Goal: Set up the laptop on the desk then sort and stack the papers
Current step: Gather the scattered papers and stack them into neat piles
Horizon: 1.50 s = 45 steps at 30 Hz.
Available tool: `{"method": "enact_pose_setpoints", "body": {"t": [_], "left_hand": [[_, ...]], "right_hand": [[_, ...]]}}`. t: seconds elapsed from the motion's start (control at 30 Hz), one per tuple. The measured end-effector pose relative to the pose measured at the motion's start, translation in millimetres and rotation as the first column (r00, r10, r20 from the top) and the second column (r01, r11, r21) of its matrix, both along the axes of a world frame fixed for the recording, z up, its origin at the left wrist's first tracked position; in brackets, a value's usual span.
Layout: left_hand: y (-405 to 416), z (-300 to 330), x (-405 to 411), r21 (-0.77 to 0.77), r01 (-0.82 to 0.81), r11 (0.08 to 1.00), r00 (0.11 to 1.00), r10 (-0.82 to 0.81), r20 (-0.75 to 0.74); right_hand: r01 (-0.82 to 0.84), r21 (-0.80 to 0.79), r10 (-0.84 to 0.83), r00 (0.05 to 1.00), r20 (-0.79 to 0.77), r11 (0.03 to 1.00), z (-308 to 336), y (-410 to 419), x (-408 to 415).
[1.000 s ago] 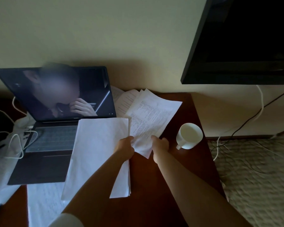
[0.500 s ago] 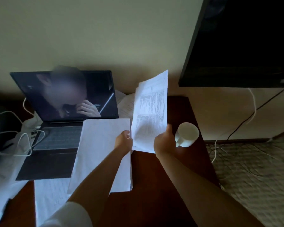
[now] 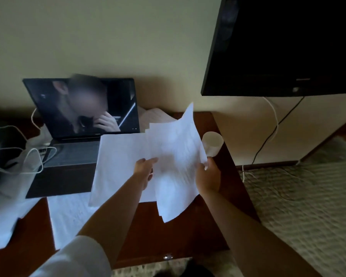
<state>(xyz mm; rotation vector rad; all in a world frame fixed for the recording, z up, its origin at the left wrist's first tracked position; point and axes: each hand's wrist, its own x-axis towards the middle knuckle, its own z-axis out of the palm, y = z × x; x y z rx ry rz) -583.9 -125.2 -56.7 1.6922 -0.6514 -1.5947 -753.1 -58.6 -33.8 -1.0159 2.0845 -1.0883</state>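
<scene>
An open dark laptop (image 3: 68, 156) stands at the back left of the brown wooden desk (image 3: 168, 232), screen lit. A white paper stack (image 3: 118, 162) lies on the desk, overlapping the laptop's right edge. My right hand (image 3: 207, 174) grips a bundle of printed sheets (image 3: 176, 162) by its right edge, held above the desk and tilted. My left hand (image 3: 145, 170) touches the bundle's left side with fingers extended, above the stack. More papers (image 3: 156, 114) lie at the back beside the screen, and another sheet (image 3: 68, 216) lies in front of the laptop.
A white mug (image 3: 213, 142) stands near the desk's right edge, just behind the held sheets. White cables (image 3: 34, 156) trail over the laptop's left side. A black wall-mounted TV (image 3: 284, 47) hangs at upper right. Carpet (image 3: 308, 196) with cables lies to the right.
The held bundle has swung down from upright to a flatter tilt over the desk. My left hand has opened and shifted onto the bundle. The view has moved.
</scene>
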Motion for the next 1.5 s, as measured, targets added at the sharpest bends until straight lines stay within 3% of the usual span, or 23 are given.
{"method": "enact_pose_setpoints", "body": {"t": [0.1, 0.2, 0.47, 0.7, 0.87, 1.1, 1.27, 1.5], "left_hand": [[21, 16, -1, -0.139, -0.044, 0.989, 0.995, 0.056, 0.086], [38, 45, 0, -0.294, -0.111, 0.949, 0.988, 0.138, 0.07], [83, 90, -14, -0.558, -0.124, 0.82, 0.955, 0.251, 0.157], [114, 66, -23, -0.524, -0.071, 0.849, 0.906, 0.275, 0.322], [121, 72, -25, -0.571, -0.195, 0.798, 0.911, 0.363, 0.195], [135, 44, -32, -0.527, -0.22, 0.821, 0.857, 0.421, 0.299], [131, 22, -26, -0.323, -0.033, 0.946, 0.846, 0.198, 0.496], [86, 38, 25, -0.351, -0.172, 0.92, 0.764, 0.35, 0.542]], "right_hand": [[-0.026, -0.032, 0.025, 0.999, -0.03, 0.999, 1, 14, -5], [-0.045, -0.052, 0.044, 0.999, -0.023, 0.998, 9, 20, -10], [-0.132, -0.114, 0.153, 0.969, 0.194, 0.985, 18, 22, -11], [-0.14, -0.248, 0.179, 0.973, 0.143, 0.959, 6, 27, 0], [-0.112, -0.295, 0.15, 0.983, 0.108, 0.949, 7, 22, -4], [-0.165, -0.304, 0.189, 0.981, 0.049, 0.938, -18, 31, -8], [-0.271, -0.157, 0.285, 0.956, 0.075, 0.95, -27, 39, -5], [-0.308, -0.043, 0.311, 0.944, 0.111, 0.95, -12, -7, 31]]}}
